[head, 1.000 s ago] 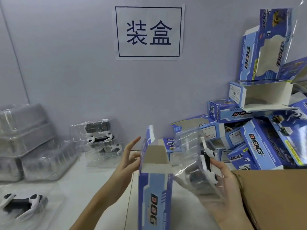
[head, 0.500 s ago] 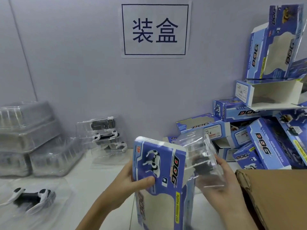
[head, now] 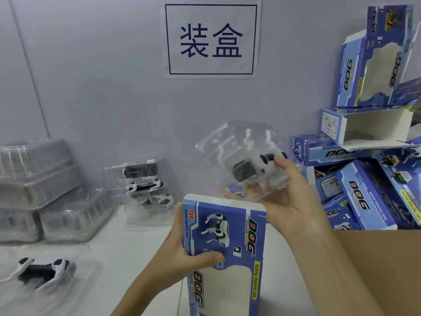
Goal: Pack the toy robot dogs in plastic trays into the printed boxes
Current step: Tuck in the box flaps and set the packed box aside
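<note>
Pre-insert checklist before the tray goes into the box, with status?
1. Left hand grips the printed box: ok, thumb across its front.
2. Right hand holds the plastic tray: ok, fingers under it, thumb on the toy.
3. Toy robot dog seated in tray: cannot tell, blurred.
4. Box end open to receive tray: cannot tell; a flap stands up at the top, the opening faces away.
5. Tray lined up with box mouth: not ok, it is above and behind the box, tilted.
6. Tray clear of the stacked boxes at right: ok.
</note>
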Motion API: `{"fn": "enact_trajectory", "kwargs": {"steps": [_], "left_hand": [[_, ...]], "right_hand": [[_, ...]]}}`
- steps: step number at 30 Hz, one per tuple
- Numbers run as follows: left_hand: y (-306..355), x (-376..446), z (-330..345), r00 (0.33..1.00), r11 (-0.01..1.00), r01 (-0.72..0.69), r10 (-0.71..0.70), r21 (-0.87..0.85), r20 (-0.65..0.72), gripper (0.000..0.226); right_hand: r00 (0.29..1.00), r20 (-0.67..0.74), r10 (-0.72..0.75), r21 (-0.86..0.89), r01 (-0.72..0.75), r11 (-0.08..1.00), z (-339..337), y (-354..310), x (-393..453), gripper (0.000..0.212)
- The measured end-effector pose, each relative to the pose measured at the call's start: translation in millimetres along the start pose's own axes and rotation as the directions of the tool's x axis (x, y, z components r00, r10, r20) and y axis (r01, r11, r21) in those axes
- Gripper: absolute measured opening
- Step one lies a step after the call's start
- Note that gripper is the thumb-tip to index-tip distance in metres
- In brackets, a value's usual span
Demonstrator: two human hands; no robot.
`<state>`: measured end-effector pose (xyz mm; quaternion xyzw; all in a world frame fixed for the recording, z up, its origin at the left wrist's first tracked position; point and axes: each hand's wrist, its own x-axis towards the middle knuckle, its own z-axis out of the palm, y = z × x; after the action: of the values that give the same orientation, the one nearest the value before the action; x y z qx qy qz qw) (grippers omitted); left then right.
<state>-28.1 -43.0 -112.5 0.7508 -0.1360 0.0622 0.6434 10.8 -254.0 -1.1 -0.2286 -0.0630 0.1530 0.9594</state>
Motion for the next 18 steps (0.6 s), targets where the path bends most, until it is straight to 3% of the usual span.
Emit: {"fn": "enact_trajectory", "kwargs": {"steps": [6, 8, 12, 16, 18], "left_hand": [[-7.7, 1.3, -1.3, 0.999, 1.0, 0.0, 0.002, 0.029, -0.055, 0.093], [-7.7, 1.3, 1.5, 0.998, 0.998, 0.013, -0.01, 0.062, -0.054, 0.09], [-6.0, 1.2, 4.5, 0.998, 0.995, 0.026, -0.021, 0.092, -0.063, 0.089], [-2.1, 1.0, 3.8, 0.998, 0.996, 0.022, -0.017, 0.091, -0.053, 0.092], [-0.6, 0.5, 4.8, 0.999, 0.997, 0.013, -0.008, 0.078, -0.054, 0.091]], "right_hand": [[0.989, -0.132, 0.06, -0.24, -0.09, 0.966, 10.5, 20.6, 7.9, 0.044], [0.987, -0.142, 0.079, -0.353, -0.125, 0.927, 7.0, 21.6, 4.7, 0.033], [0.988, -0.149, 0.035, -0.416, -0.095, 0.905, 1.4, 16.7, 0.6, 0.016], [0.994, -0.101, -0.046, -0.466, -0.007, 0.885, 3.4, 8.0, 2.0, 0.043], [0.994, -0.081, -0.076, -0.49, 0.027, 0.871, 0.8, 1.2, 2.1, 0.039]]}}
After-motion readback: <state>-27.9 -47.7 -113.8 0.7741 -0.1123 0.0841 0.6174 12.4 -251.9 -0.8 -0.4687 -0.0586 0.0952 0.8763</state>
